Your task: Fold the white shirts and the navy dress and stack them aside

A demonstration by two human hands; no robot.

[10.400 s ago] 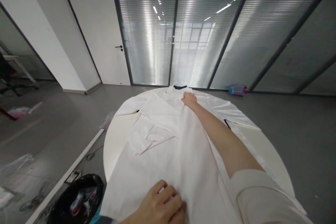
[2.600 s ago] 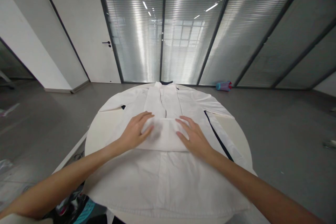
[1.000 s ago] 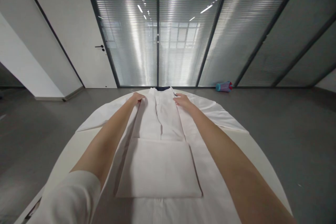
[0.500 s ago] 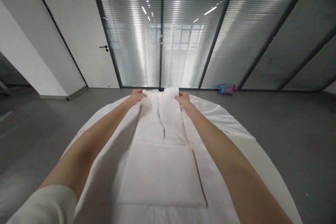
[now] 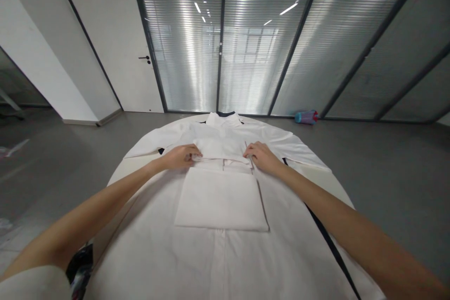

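Note:
A long white coat [image 5: 151, 225] lies spread on a round table, its collar [image 5: 223, 120] at the far end and its sleeves out to the sides. On its middle rests a folded white cloth garment [image 5: 221, 199], whose far end is turned over towards me. My left hand [image 5: 184, 154] grips the left corner of that turned-over end, fingers curled around the cloth. At the right corner, my right hand [image 5: 262, 155] pinches the same fold. Part of the fingertips is hidden in the fabric.
The round white table [image 5: 337, 185] shows at the right beside the coat. A blue and pink package [image 5: 305, 117] lies on the grey floor [image 5: 383, 164] by the glass partition [image 5: 246, 70]. Near my left forearm is a dark shiny object [image 5: 80, 265] at the edge.
Both hands have come nearer to me, bringing the far end of the folded garment over and towards me. The coat's collar and chest are now uncovered.

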